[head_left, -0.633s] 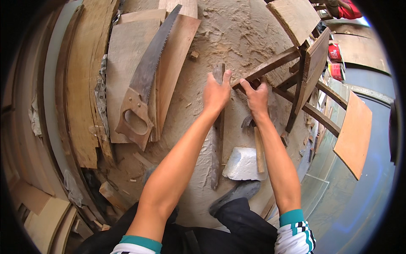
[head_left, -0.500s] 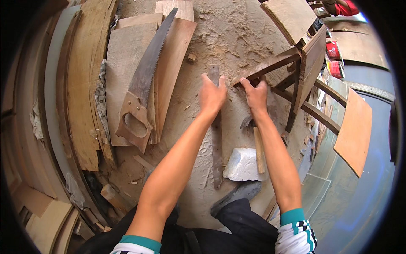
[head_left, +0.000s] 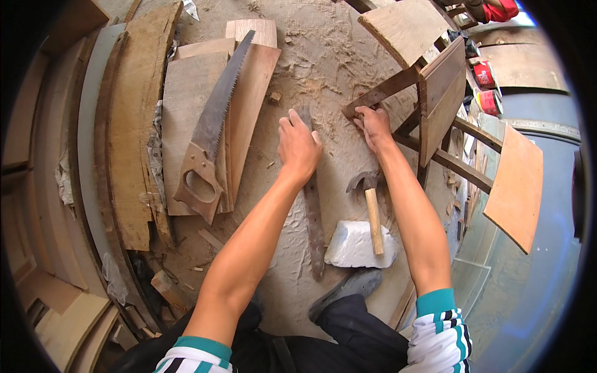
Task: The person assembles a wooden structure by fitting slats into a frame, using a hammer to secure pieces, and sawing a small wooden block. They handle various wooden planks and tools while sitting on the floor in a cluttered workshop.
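Low over a dusty floor, your left hand curls across the upper part of a dark wooden batten, its palm hiding the wood beneath; whether the fingers close on it, you cannot tell from this angle. Your right hand bends its fingertips to the near end of a dark wooden bar, yet a firm pinch cannot be confirmed, since the thumb is hard to make out. An upright board of the frame covers the bar's far end, and the frame crowds your right side. Just beside your right forearm, a claw hammer rests its handle on a white block. To your left, a handsaw lies across thin boards. Beyond the frame sit red tins, partly covered; a co-worker in red is cut off at the upper rim.
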`<state>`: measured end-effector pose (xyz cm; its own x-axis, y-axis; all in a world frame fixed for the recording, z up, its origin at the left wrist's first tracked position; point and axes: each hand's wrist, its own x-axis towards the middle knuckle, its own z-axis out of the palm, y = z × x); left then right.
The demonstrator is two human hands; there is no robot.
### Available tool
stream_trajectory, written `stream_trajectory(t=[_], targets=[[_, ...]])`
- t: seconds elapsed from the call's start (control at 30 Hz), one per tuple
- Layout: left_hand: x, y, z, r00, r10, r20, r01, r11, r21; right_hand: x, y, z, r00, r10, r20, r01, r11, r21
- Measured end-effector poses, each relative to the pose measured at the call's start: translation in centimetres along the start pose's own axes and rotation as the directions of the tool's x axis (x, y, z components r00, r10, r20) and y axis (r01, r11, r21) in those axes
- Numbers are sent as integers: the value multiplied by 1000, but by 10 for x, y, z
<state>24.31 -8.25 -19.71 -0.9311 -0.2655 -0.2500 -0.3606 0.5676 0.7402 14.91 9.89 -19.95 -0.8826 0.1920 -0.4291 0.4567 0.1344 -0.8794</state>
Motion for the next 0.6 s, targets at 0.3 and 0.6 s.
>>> stream_trajectory(t=[0.3,0.6], targets=[[10,26,-5,964,197,-178,-201,980,-3,9,-8,0,1000,-3,27,4,999,-32],[57,125,-10,937,345,49,-116,441,-890,-16,-13,21,994,-84,71,81,996,48]])
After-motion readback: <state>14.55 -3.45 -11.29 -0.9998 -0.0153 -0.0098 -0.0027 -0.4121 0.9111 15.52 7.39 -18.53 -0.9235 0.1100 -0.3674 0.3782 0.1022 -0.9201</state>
